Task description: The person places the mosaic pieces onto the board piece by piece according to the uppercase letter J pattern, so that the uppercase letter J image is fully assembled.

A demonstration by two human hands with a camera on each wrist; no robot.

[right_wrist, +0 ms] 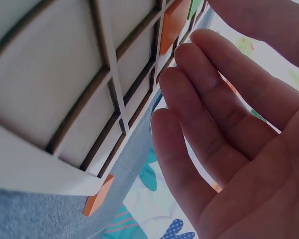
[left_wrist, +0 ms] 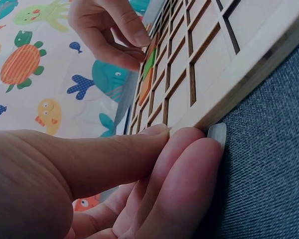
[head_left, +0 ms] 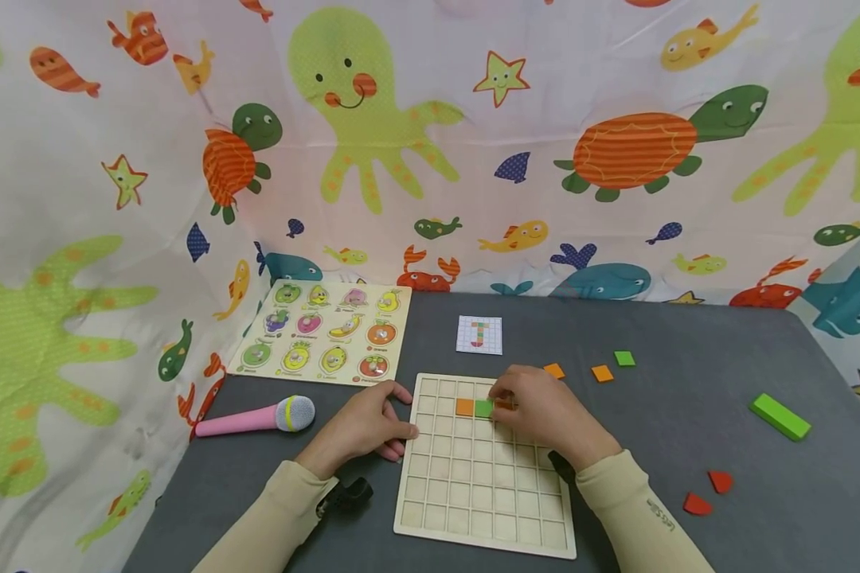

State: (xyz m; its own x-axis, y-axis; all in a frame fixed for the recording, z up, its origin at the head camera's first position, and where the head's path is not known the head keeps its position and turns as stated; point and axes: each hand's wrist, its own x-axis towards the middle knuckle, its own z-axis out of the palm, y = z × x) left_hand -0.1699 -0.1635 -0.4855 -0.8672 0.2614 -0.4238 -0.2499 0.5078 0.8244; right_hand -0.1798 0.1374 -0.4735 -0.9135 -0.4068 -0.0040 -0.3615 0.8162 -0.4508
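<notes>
A light wooden grid board (head_left: 459, 493) lies on the grey table. My left hand (head_left: 361, 426) pinches its left edge, thumb (left_wrist: 124, 152) at the top of the rim and fingertips (left_wrist: 189, 159) against the side. In one upper row sit an orange square tile (head_left: 464, 407) and a green square tile (head_left: 483, 408). Just right of them, another orange tile (right_wrist: 173, 25) lies in a cell, partly covered by my right hand (head_left: 541, 410) in the head view. The right fingertips (right_wrist: 185, 52) rest at this tile, the fingers loosely extended in the right wrist view.
Behind the board lies a small pattern card (head_left: 479, 335); a fruit picture board (head_left: 322, 330) and pink toy microphone (head_left: 258, 418) are at left. Loose orange tiles (head_left: 602, 373), a green tile (head_left: 624, 359), red pieces (head_left: 698, 504) and a green block (head_left: 780, 416) lie at right.
</notes>
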